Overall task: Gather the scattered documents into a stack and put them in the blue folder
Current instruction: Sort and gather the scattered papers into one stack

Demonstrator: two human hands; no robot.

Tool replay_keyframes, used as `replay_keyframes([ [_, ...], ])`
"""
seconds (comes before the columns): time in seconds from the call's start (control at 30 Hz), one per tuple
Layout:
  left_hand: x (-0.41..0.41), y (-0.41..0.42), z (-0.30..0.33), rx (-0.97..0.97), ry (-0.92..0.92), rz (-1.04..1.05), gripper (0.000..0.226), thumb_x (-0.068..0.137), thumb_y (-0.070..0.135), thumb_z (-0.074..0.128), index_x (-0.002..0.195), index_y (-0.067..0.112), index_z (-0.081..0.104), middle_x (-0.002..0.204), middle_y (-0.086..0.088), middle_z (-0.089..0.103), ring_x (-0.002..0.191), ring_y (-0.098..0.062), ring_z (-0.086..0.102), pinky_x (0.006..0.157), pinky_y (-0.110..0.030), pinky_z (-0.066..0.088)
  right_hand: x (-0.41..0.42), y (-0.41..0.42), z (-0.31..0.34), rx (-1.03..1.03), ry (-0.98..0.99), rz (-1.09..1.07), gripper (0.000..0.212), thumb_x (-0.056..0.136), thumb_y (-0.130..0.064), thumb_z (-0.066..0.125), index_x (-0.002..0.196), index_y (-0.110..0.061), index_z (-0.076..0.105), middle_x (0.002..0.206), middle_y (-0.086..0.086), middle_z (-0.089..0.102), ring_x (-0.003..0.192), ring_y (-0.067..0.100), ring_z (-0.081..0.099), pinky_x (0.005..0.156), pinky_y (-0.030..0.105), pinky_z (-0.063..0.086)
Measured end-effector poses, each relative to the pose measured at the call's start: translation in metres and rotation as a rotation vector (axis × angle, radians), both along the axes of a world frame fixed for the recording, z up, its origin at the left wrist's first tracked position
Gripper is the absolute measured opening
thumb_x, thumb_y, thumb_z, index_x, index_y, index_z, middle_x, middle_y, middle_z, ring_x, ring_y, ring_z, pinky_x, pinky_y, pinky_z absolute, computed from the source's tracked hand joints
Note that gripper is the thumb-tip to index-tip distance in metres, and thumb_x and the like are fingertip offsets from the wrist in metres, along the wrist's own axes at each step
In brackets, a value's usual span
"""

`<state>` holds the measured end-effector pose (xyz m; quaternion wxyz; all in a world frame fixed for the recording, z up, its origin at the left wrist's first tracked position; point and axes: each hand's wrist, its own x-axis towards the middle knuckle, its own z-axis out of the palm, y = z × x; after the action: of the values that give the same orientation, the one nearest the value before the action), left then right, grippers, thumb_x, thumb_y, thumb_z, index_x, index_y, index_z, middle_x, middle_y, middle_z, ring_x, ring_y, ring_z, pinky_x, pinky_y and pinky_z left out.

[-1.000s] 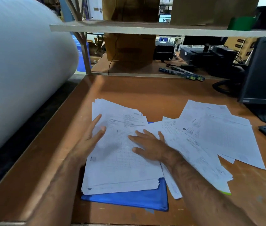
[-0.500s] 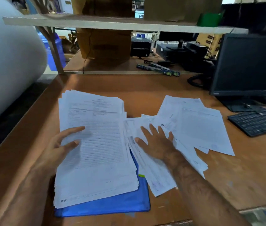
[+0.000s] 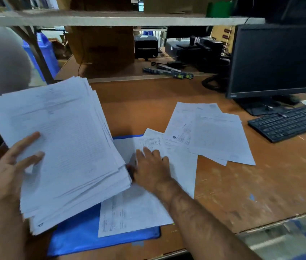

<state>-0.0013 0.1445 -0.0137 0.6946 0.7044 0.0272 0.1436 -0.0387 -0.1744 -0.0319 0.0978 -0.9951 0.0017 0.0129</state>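
A thick stack of white printed documents (image 3: 67, 147) is tilted up off the brown desk (image 3: 242, 184), and my left hand (image 3: 11, 171) grips its left edge, thumb on top. The blue folder (image 3: 84, 233) lies flat beneath it near the front edge, partly covered by loose sheets (image 3: 135, 209). My right hand (image 3: 152, 167) rests flat, fingers spread, on those loose sheets just right of the raised stack. More scattered documents (image 3: 214, 134) lie fanned out further right.
A black monitor (image 3: 277, 59) and black keyboard (image 3: 289, 122) stand at the right. A shelf board (image 3: 122, 20) crosses overhead, with cardboard boxes (image 3: 101, 45) and black devices behind. A large white roll (image 3: 0, 66) fills the left.
My left hand has lifted the thick stack off the blue folder and tilted it up to the left. My right hand slid left onto the loose sheets over the folder.
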Motion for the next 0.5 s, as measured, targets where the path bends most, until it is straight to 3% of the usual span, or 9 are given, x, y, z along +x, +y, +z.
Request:
replay_keyframes([
  [0.07, -0.004, 0.009, -0.013, -0.052, 0.003, 0.026, 0.049, 0.093, 0.001, 0.066, 0.131, 0.031, 0.07, 0.137, 0.016, 0.065, 0.117, -0.007, 0.065, 0.082, -0.015, 0.059, 0.001, -0.024, 0.005, 0.049, 0.0, -0.146, 0.071, 0.093, -0.068, 0.046, 0.15, -0.026, 0.036, 0.152, 0.007, 0.039, 0.135, 0.034, 0.036, 0.104, 0.049, 0.035],
  [0.13, -0.007, 0.02, -0.018, -0.059, 0.091, 0.027, 0.049, 0.091, 0.004, 0.07, 0.128, 0.036, 0.072, 0.139, 0.011, 0.064, 0.12, -0.017, 0.065, 0.079, -0.026, 0.062, -0.001, -0.047, 0.008, -0.007, 0.077, -0.251, 0.08, 0.086, -0.077, 0.052, 0.146, -0.027, 0.037, 0.149, 0.01, 0.04, 0.134, 0.035, 0.037, 0.104, 0.049, 0.037],
  [0.2, -0.012, 0.027, -0.02, -0.035, 0.169, -0.016, 0.05, 0.089, 0.005, 0.072, 0.126, 0.038, 0.073, 0.143, 0.008, 0.062, 0.122, -0.024, 0.063, 0.086, -0.035, 0.057, 0.001, -0.054, 0.01, -0.008, 0.126, -0.256, 0.086, 0.08, -0.08, 0.059, 0.144, -0.027, 0.038, 0.148, 0.013, 0.038, 0.132, 0.036, 0.039, 0.102, 0.046, 0.042],
  [0.33, -0.02, 0.02, -0.018, 0.032, 0.247, -0.113, 0.048, 0.091, 0.006, 0.071, 0.119, 0.044, 0.075, 0.139, 0.007, 0.061, 0.117, -0.029, 0.063, 0.088, -0.043, 0.055, 0.015, -0.064, 0.018, 0.267, 0.148, -0.258, 0.097, 0.068, -0.065, 0.083, 0.149, -0.034, 0.039, 0.144, 0.014, 0.036, 0.126, 0.036, 0.053, 0.1, 0.038, 0.051],
  [0.43, -0.027, 0.012, -0.019, 0.147, 0.263, -0.179, 0.046, 0.09, 0.002, 0.072, 0.112, 0.043, 0.078, 0.133, 0.011, 0.064, 0.115, -0.026, 0.064, 0.095, -0.048, 0.054, 0.019, -0.074, 0.018, 0.44, 0.153, -0.225, 0.088, 0.063, -0.051, 0.092, 0.14, -0.037, 0.052, 0.136, 0.004, 0.054, 0.117, 0.025, 0.061, 0.097, 0.034, 0.054],
  [0.5, -0.036, 0.007, -0.015, 0.143, 0.248, -0.182, 0.046, 0.09, 0.0, 0.071, 0.109, 0.041, 0.079, 0.129, 0.012, 0.067, 0.112, -0.024, 0.066, 0.091, -0.043, 0.055, 0.02, -0.073, 0.02, 0.505, 0.154, -0.172, 0.079, 0.064, -0.04, 0.094, 0.134, -0.033, 0.058, 0.128, -0.001, 0.062, 0.114, 0.021, 0.063, 0.095, 0.035, 0.055],
])
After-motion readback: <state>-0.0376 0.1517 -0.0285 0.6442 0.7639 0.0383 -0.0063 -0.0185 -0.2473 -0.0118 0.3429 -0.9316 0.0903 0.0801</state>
